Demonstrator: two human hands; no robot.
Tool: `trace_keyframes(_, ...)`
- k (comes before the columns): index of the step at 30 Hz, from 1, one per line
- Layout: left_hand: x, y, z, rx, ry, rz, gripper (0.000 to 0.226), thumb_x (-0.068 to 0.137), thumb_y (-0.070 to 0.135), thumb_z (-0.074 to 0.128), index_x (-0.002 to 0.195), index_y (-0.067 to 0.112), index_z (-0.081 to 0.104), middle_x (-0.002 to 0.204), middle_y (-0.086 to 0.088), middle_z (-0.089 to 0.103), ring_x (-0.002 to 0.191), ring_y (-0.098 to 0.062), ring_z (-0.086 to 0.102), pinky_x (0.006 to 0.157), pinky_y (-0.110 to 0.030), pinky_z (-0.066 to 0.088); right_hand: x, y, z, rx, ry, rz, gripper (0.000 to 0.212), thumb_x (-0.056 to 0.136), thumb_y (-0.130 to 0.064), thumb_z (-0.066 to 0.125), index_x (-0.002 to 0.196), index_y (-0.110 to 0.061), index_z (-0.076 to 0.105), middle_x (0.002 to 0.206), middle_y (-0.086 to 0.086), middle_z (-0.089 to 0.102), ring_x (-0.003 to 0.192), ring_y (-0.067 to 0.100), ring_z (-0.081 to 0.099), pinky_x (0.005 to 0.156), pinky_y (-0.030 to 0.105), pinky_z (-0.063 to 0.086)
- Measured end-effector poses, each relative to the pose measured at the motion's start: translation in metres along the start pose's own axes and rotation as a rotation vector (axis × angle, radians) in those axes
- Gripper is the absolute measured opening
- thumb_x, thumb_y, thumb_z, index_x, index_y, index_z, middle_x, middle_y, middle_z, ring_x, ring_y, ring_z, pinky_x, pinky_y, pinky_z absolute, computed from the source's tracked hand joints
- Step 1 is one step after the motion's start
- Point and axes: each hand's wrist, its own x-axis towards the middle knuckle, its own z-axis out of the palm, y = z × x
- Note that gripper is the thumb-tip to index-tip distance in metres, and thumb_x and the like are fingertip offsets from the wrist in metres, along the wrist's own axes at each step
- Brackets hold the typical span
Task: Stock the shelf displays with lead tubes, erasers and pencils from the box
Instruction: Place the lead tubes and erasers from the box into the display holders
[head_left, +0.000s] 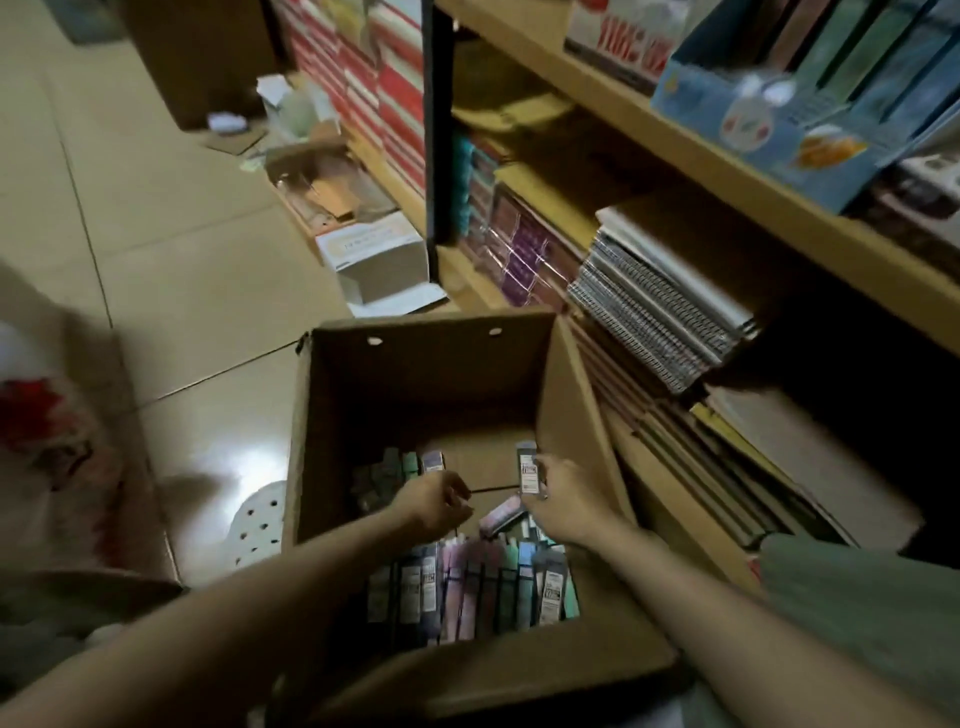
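Two bare forearms, sleeveless to the frame's edge, over grey-green trousers (872, 613) at the right knee.

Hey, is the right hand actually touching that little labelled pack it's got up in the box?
Touching. The head view shows the right hand pinching the upright labelled pack by its lower end, fingers wrapped against it, inside the cardboard box.
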Motion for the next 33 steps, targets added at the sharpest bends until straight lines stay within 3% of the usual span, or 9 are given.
trace_keyframes(5, 0.015, -0.038, 0.065, -0.103, 0.222, -0.145, 0.032, 0.093, 0.021, 0.059, 0.124, 0.014, 0.059, 0.133, -0.008, 0.056, 0.12, -0.022, 0.053, 0.101, -0.031, 0.043, 0.03, 0.015, 0.06, -0.166, -0.015, 0.108, 0.063, 0.098, -0.018, 0.046, 0.154, -0.012, 0.017, 0.16, 0.011, 0.008, 0.145, 0.033, 0.017, 0.118, 0.039, 0.023)
trace_keyframes(11, 0.043, -0.051, 0.075, -0.031, 0.378, -0.118, 0.055, 0.097, 0.025, 0.048, 0.149, 0.018, 0.032, 0.162, -0.006, 0.01, 0.146, -0.025, 0.008, 0.118, -0.032, 0.012, 0.064, 0.02, 0.088, -0.235, -0.042, 0.176, 0.08, 0.098, -0.029, 0.049, 0.155, -0.01, -0.003, 0.161, 0.014, -0.017, 0.15, 0.029, -0.008, 0.12, 0.038, 0.009)
trace_keyframes(15, 0.059, -0.059, 0.082, 0.135, 0.304, -0.085, 0.065, 0.099, 0.033, 0.043, 0.155, 0.02, 0.012, 0.163, 0.0, -0.01, 0.148, -0.025, -0.011, 0.118, -0.035, 0.0, 0.072, 0.023, 0.107, -0.243, 0.039, 0.104, 0.077, 0.096, -0.027, 0.052, 0.156, -0.014, 0.005, 0.163, 0.01, -0.008, 0.15, 0.027, -0.002, 0.119, 0.042, 0.017)
trace_keyframes(20, 0.053, -0.065, 0.092, 0.292, 0.222, -0.022, 0.068, 0.1, 0.036, 0.04, 0.155, 0.026, 0.0, 0.161, 0.008, -0.017, 0.143, -0.025, -0.028, 0.119, -0.044, -0.003, 0.087, 0.024, 0.11, -0.233, 0.285, 0.11, 0.052, 0.09, -0.016, 0.061, 0.137, -0.026, 0.041, 0.145, 0.001, 0.037, 0.13, 0.023, 0.035, 0.1, 0.035, 0.036)
trace_keyframes(23, 0.051, -0.063, 0.089, 0.217, 0.188, 0.025, 0.067, 0.097, 0.029, 0.047, 0.155, 0.029, 0.012, 0.162, 0.013, -0.008, 0.147, -0.024, -0.018, 0.119, -0.05, 0.007, 0.092, 0.025, 0.105, -0.182, 0.294, 0.093, 0.053, 0.087, -0.008, 0.064, 0.134, -0.024, 0.046, 0.137, 0.0, 0.046, 0.123, 0.023, 0.042, 0.097, 0.034, 0.038)
trace_keyframes(25, 0.052, -0.06, 0.085, 0.048, 0.329, 0.069, 0.057, 0.095, 0.022, 0.052, 0.148, 0.026, 0.034, 0.16, 0.013, 0.015, 0.148, -0.022, 0.002, 0.118, -0.044, 0.016, 0.089, 0.024, 0.102, -0.1, 0.297, 0.083, 0.049, 0.088, -0.002, 0.061, 0.132, -0.019, 0.05, 0.133, 0.002, 0.05, 0.118, 0.025, 0.046, 0.093, 0.034, 0.043)
trace_keyframes(28, 0.052, -0.049, 0.078, -0.324, 0.575, 0.012, 0.032, 0.095, 0.019, 0.056, 0.127, 0.019, 0.056, 0.123, 0.009, 0.056, 0.123, -0.014, 0.047, 0.099, -0.022, 0.038, 0.077, 0.02, 0.102, 0.201, 0.307, 0.114, 0.04, 0.088, 0.003, 0.058, 0.125, -0.012, 0.056, 0.125, 0.007, 0.055, 0.104, 0.023, 0.054, 0.083, 0.027, 0.045)
trace_keyframes(31, 0.051, -0.032, 0.067, -0.811, 0.462, -0.244, 0.03, 0.096, 0.027, 0.058, 0.123, 0.013, 0.057, 0.095, 0.005, 0.064, 0.097, -0.019, 0.066, 0.087, -0.033, 0.054, 0.06, 0.009, 0.107, 0.502, 0.262, 0.182, 0.035, 0.091, -0.002, 0.061, 0.123, -0.014, 0.057, 0.119, 0.005, 0.058, 0.082, -0.001, 0.052, 0.062, 0.003, 0.039)
trace_keyframes(33, 0.049, -0.026, 0.064, -1.019, 0.314, -0.294, 0.027, 0.097, 0.029, 0.057, 0.116, 0.01, 0.058, 0.091, -0.005, 0.069, 0.081, -0.015, 0.069, 0.076, -0.032, 0.059, 0.049, 0.0, 0.11, 0.584, 0.213, 0.173, 0.032, 0.092, -0.006, 0.062, 0.119, -0.022, 0.056, 0.116, 0.0, 0.061, 0.082, -0.004, 0.053, 0.057, 0.004, 0.042)
